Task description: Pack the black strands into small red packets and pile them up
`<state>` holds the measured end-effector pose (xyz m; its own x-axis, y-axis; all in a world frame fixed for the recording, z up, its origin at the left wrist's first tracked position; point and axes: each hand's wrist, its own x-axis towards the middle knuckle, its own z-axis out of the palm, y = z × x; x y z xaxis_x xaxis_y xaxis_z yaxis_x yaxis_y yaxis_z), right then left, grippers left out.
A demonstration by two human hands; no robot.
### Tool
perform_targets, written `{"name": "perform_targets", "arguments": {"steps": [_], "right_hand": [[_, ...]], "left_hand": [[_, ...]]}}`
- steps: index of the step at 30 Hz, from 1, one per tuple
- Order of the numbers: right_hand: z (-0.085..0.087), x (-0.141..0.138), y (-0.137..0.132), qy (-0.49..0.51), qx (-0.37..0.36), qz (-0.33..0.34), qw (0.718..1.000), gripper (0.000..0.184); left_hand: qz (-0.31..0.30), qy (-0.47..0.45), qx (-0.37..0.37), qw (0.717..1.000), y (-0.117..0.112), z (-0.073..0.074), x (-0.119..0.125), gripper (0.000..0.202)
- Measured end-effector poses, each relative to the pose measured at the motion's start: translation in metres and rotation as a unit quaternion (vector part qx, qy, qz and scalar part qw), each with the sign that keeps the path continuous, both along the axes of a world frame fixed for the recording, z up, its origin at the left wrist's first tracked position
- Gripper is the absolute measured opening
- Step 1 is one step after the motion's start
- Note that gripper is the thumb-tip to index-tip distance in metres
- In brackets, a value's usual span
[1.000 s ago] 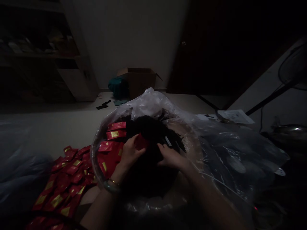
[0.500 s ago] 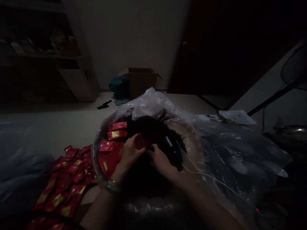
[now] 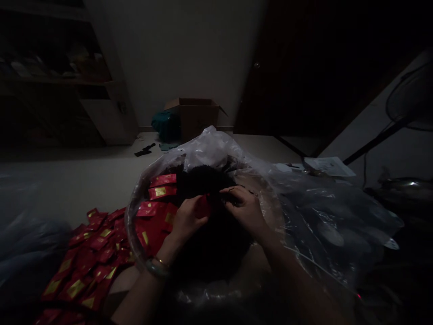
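Observation:
The room is dim. My left hand [image 3: 187, 219] pinches a small red packet [image 3: 204, 206] above a heap of dark loose stuff [image 3: 199, 180] inside a clear plastic bag [image 3: 216, 151]. My right hand [image 3: 244, 208] is just right of the packet, fingers curled on a pinch of dark strands from the heap. A bangle sits on my left wrist. More red packets with gold labels [image 3: 161, 192] lie in the left part of the bag.
Several red and gold packets [image 3: 84, 266] are spread on the floor at the lower left. An open cardboard box [image 3: 196, 115] stands by the far wall beside a shelf unit [image 3: 67, 81]. Crumpled clear plastic [image 3: 331, 221] and a fan [image 3: 411, 97] are on the right.
My right hand has risen from low in the heap to beside the packet, pulling dark strands up with it. My left hand has kept the red packet almost still.

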<state>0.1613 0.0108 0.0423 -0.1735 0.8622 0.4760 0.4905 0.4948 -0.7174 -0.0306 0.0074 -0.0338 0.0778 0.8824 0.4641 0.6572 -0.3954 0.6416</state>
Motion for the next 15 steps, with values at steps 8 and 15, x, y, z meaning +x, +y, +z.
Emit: {"name": "perform_targets", "arguments": {"steps": [8,15], "right_hand": [[-0.006,-0.014,-0.011,0.089,-0.104,0.062,0.989,0.049],[0.004,-0.015,-0.017,-0.032,-0.044,0.108,0.993,0.04]], "left_hand": [[0.008,0.008,0.011,1.0,0.001,-0.003,0.001,0.052],[0.005,-0.003,0.0,1.0,0.0,-0.003,0.003,0.053]]}}
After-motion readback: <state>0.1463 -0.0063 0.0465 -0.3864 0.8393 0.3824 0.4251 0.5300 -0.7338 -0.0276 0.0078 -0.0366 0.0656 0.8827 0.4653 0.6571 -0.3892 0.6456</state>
